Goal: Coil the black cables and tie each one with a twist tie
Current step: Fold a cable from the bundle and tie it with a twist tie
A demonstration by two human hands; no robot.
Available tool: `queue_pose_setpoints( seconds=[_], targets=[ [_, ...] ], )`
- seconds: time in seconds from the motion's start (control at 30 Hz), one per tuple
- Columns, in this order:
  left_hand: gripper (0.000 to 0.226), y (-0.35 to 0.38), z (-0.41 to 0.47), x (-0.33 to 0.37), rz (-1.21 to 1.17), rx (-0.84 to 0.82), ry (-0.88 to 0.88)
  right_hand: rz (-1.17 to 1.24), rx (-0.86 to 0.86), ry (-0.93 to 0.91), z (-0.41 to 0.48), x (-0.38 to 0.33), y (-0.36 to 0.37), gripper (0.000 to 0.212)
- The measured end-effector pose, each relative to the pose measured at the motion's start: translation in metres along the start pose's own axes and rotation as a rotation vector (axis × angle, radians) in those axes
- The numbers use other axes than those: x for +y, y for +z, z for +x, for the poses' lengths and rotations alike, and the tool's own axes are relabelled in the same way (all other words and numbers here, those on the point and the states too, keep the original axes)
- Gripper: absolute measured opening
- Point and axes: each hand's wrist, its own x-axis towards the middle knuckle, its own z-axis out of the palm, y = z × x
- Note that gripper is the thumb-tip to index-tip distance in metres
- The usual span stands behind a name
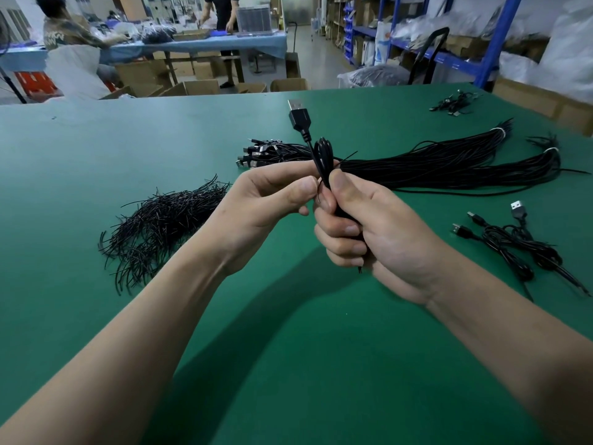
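My right hand grips a coiled black cable in its fist above the green table; the coil's loops and a USB plug stick up out of it. My left hand pinches a thin black twist tie against the coil just below the loops. Most of the coil is hidden inside my right fist. A loose pile of black twist ties lies at the left. A long bundle of straight black cables lies behind my hands.
Three tied coiled cables lie at the right. A small heap of cables sits at the far right edge. Beyond the table are cardboard boxes, blue shelving, and two people at another table.
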Motion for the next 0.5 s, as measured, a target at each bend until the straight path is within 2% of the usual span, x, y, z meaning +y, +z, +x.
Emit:
queue_pose_setpoints(
  seconds=[0.2, 0.33, 0.5],
  targets=[
    [0.02, -0.0034, 0.0007, -0.0035, 0.085, -0.021, 0.041, -0.055, 0.013, 0.049, -0.0015, -0.0012, -0.0012, 0.038],
    [0.016, -0.0057, 0.0006, -0.0047, 0.13, -0.041, 0.051, -0.026, 0.025, 0.114, -0.0011, -0.0024, -0.0024, 0.039],
    [0.028, -0.0006, -0.0004, -0.0064, 0.148, -0.01, 0.047, -0.049, 0.019, 0.199, -0.0012, -0.0079, -0.0053, 0.036]
  ],
)
